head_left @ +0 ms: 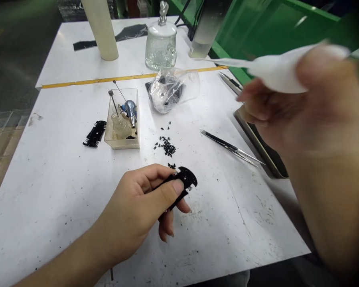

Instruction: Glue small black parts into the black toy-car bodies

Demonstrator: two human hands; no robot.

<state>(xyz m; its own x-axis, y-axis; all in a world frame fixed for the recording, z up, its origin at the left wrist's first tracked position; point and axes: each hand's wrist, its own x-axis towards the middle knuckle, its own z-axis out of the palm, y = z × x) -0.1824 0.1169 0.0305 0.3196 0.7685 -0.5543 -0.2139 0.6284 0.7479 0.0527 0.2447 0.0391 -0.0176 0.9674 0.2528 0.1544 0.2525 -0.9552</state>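
1. the left hand (137,207) is closed on a flat black part (186,175), thumb on top and fingers beneath, held above the near half of the white table (62,207).
2. the right hand (323,107), blurred, is wrapped around a white squeeze bottle (283,69), raised at the right; its thin tip points left, well apart from the black part.
3. the 2 hands are apart from each other.
4. just beyond the left hand, a loose pile of tiny black bits (168,148) lies on the table.
5. right of the pile, tweezers (224,144) lie with 1 end by the rim of a dark tray (255,148).
6. left of the pile stands a clear box (116,143) with a small bottle (121,126) inside; a 2nd black piece (95,133) lies just beside the box.
7. farther back are a clear plastic bag (170,93) and a lidded glass jar (160,48).
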